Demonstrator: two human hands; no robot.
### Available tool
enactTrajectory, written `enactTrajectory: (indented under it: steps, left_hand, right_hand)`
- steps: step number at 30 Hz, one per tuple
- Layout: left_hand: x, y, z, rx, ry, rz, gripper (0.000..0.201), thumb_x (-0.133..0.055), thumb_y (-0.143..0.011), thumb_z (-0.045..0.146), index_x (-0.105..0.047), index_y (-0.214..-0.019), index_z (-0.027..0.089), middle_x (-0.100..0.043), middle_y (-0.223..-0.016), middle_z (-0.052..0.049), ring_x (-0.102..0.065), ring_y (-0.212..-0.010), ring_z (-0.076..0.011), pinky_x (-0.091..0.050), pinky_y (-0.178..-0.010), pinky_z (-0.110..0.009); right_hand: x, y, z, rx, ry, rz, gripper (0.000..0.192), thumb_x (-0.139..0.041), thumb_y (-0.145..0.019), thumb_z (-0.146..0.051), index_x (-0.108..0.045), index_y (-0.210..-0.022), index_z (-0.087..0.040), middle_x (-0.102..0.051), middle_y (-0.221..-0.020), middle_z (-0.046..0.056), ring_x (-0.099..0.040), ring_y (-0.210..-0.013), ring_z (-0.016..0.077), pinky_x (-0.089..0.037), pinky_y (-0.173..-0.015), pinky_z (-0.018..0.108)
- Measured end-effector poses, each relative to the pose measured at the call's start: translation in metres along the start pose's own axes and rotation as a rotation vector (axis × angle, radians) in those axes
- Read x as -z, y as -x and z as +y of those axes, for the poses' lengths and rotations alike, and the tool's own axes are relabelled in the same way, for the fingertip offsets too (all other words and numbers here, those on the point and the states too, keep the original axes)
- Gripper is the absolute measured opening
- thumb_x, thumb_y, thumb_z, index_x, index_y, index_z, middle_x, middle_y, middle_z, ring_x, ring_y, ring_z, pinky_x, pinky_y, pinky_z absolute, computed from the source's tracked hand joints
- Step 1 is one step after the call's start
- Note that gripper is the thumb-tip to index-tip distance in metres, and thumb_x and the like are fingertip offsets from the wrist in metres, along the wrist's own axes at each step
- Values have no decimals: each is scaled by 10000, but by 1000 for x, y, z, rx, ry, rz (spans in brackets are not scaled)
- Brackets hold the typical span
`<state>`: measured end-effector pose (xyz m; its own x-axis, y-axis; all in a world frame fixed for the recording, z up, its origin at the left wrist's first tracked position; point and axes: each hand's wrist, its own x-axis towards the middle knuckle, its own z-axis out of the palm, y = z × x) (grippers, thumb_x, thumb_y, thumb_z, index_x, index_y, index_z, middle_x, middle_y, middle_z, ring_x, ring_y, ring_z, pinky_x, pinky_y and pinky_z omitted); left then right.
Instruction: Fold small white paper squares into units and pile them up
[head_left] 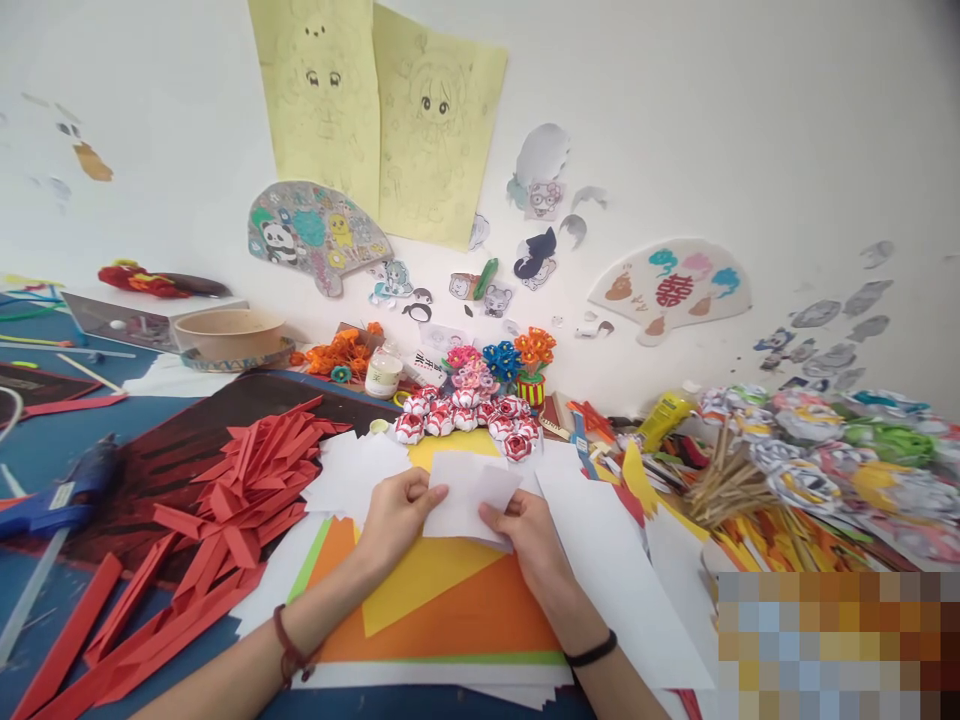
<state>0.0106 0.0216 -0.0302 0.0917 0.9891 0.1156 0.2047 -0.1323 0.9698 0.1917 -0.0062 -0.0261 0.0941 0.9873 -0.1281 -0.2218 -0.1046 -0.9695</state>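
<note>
A small white paper sheet (463,497) is held up between my two hands, above a stack of coloured paper. My left hand (396,510) pinches its left edge between thumb and fingers. At the lower right, my right hand (527,535) grips the same sheet, where a corner looks folded over. Beneath lie a yellow sheet (420,585) and a larger orange sheet (480,622). Just beyond the hands sit several red-and-white paper flowers (465,410). More white paper (352,475) lies left of my left hand.
Folded red paper strips (240,500) pile up at left, near a blue glue gun (67,490). White sheets (622,560) lie at right, beside thin wooden sticks (727,480) and finished paper flowers (817,430). A glue jar (383,372) and a yellow bottle (667,415) stand near the wall.
</note>
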Motion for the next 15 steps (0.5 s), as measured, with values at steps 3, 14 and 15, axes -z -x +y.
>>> enactTrajectory:
  steps: [3, 14, 15]
  left_hand:
    - [0, -1, -1, 1, 14, 24, 394, -609, -685, 530, -498, -581, 167, -411, -442, 57, -350, -444, -93, -233, -449, -209]
    - [2, -1, 5, -22, 134, -106, 304, -556, -779, 447, -571, -795, 143, -577, -638, 5, -510, -576, -127, -356, -514, -207]
    - [2, -1, 6, -32, 161, -121, 297, -555, -784, 429, -586, -847, 140, -620, -712, -19, -550, -634, -148, -389, -550, -219]
  right_hand:
    - [1, -1, 1, 10, 17, 29, 409, -821, -525, -279, -713, -882, -112, -725, -908, 126, -668, -833, 283, -499, -761, 380]
    - [-4, 7, -11, 100, 54, -57, 511, -792, -589, -386, -672, -1015, -131, -701, -995, 131, -645, -892, 281, -495, -800, 404]
    - [-5, 7, -13, 106, 62, -81, 529, -795, -583, -393, -667, -1028, -138, -697, -1009, 127, -641, -904, 282, -497, -802, 404]
